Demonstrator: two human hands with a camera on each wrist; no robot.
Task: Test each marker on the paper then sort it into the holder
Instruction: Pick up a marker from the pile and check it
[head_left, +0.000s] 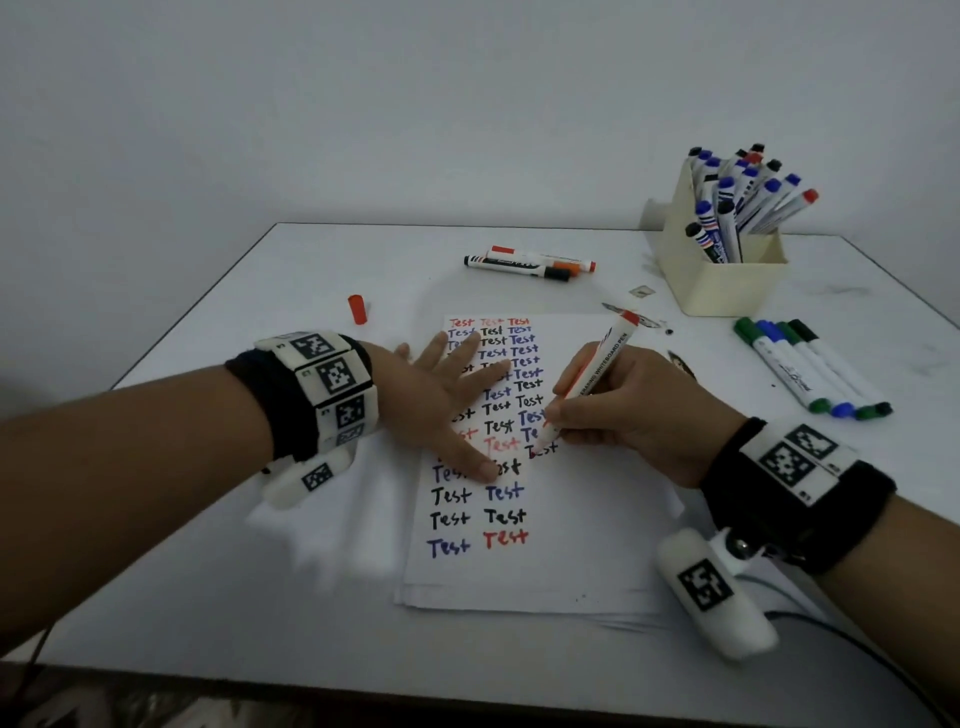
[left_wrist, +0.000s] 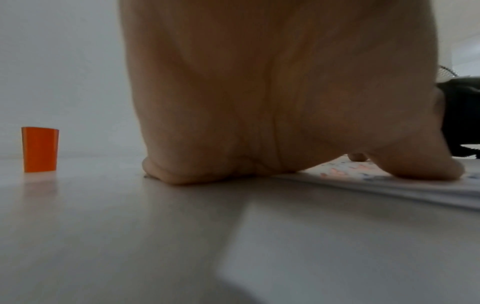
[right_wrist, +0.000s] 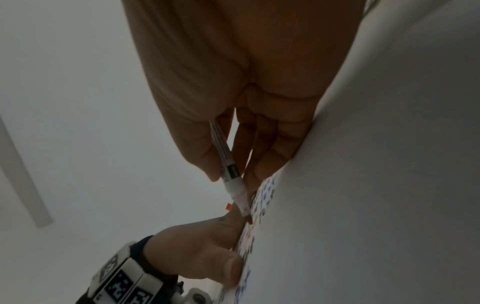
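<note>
- Your right hand (head_left: 631, 410) pinches the red marker (head_left: 592, 379) in a writing grip, thumb and fingers curled round the barrel, with the tip down on the paper (head_left: 571, 519) beside the third column of "Test" words.
- From the right wrist view, that marker (right_wrist: 228, 164) slants down out of your fingers (right_wrist: 267, 164), and its tip meets the sheet just beside your left thumb.
- Your left hand (head_left: 441, 400) lies flat with its fingers spread over the left side of the written rows, pressing the paper down; it holds nothing.
- From the left wrist view, the heel of that hand (left_wrist: 272, 102) rests partly on the table (left_wrist: 130, 226) and partly on the edge of the paper stack (left_wrist: 389, 189).
- An orange-red cap (head_left: 357, 309) stands upright on the table left of the sheet, well apart from both hands.
- Two capped markers (head_left: 530, 262) lie side by side beyond the paper's far edge.
- At the far right stands the cream holder (head_left: 722, 280), packed with upright and leaning markers.
- Four more markers (head_left: 810, 369), green and blue among them, lie in a row on the table in front of the holder.
</note>
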